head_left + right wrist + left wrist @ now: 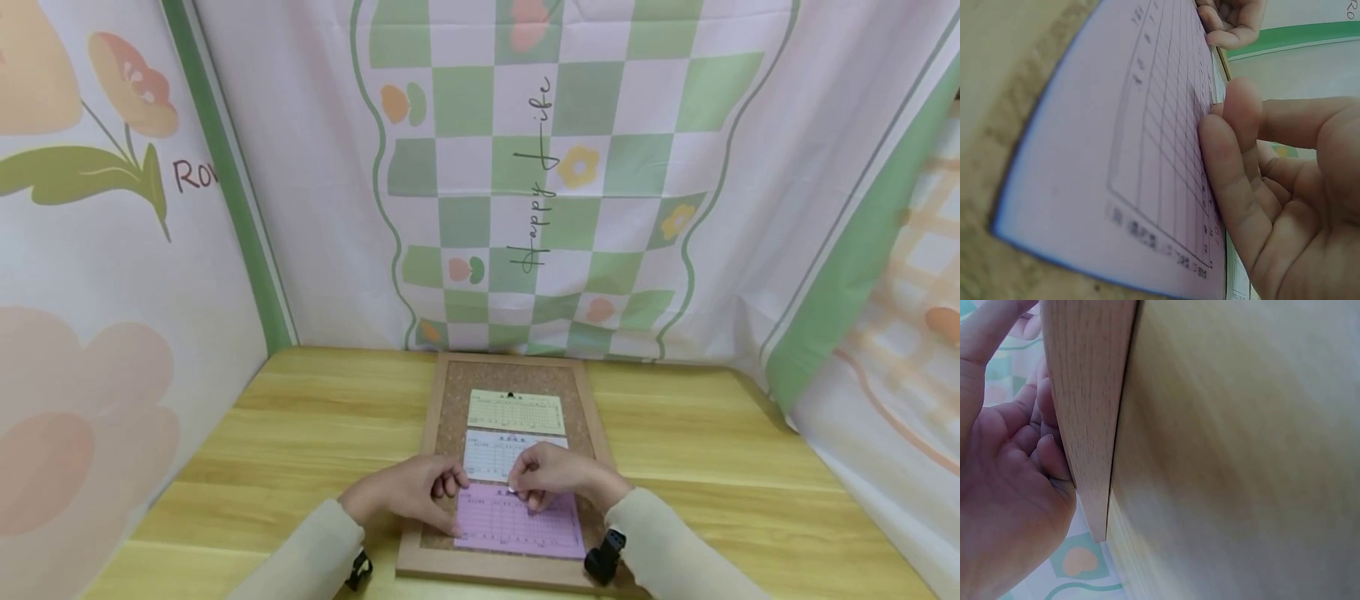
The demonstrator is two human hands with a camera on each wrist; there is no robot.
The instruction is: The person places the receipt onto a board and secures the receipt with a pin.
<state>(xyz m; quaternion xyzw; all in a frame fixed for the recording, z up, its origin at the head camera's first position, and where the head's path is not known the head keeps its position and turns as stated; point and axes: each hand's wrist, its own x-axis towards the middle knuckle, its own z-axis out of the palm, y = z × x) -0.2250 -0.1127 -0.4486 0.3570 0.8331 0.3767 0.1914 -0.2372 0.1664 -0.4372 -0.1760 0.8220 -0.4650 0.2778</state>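
Observation:
A pink printed form (517, 529) lies on the lower part of a wood-framed cork board (510, 375). My left hand (412, 492) is at the form's left side, its thumb by the lower corner and its fingers by the upper one. Thumb and forefinger of my right hand (555, 471) pinch a small white pin (512, 490) at the form's top edge; the fingertips hide most of it. In the right wrist view the right hand (1272, 187) is right at the sheet's surface. The left wrist view shows the left hand (1016, 469) beside the wooden frame (1088, 394).
Above the pink form lie a white form (483, 454), partly covered by my right hand, and a yellow form (517, 415) with a black pin (511, 395) at its top. The board rests on a wood-grain table (315, 433), with a patterned curtain (525, 208) behind it.

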